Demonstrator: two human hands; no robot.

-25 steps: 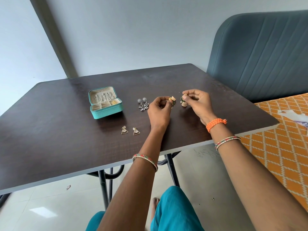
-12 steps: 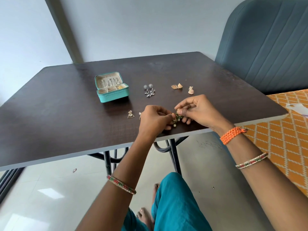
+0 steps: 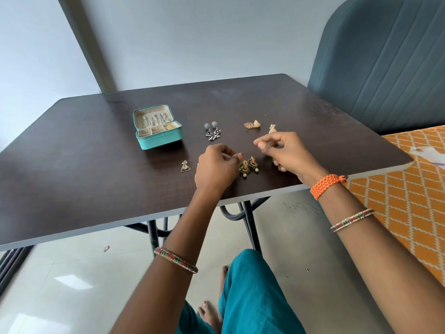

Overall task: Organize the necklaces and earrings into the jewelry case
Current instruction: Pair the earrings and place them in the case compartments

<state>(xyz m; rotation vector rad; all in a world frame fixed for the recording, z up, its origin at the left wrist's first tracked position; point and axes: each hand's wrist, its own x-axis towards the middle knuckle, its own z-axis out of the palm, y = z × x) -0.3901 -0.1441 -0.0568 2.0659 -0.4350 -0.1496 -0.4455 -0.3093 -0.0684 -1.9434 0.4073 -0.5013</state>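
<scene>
The green-and-gold earrings (image 3: 249,166) lie as a pair on the tabletop (image 3: 72,169), touching each other, between my two hands and near the front edge. My left hand (image 3: 215,168) sits just beside them, fingers curled, thumb and forefinger pinched together. Whether that grip has hold of something tiny, such as an earring back, I cannot tell. My right hand (image 3: 285,151) hovers just past the pair, thumb and forefinger likewise nipped together, and again I cannot make out anything between them.

Further back lie the silver earrings (image 3: 212,130), close together, and the gold bell earrings (image 3: 258,126), one a little apart from its mate. A triangular earring (image 3: 185,167) lies left of my left hand. A second one may be hidden behind that hand.

The jewelry case (image 3: 157,130) stands open well to the left. Its lid holds a row of hanging pieces, probably necklaces, too small to be sure. The compartments in the base show a gold item in one toward the right. The rest I cannot read.

My worry is loss. If either grip does carry a small back, a slip so near the edge would send it to the floor (image 3: 72,280). A sleeve or wrist dragging across could also sweep the green pair off, or separate matched earrings.
</scene>
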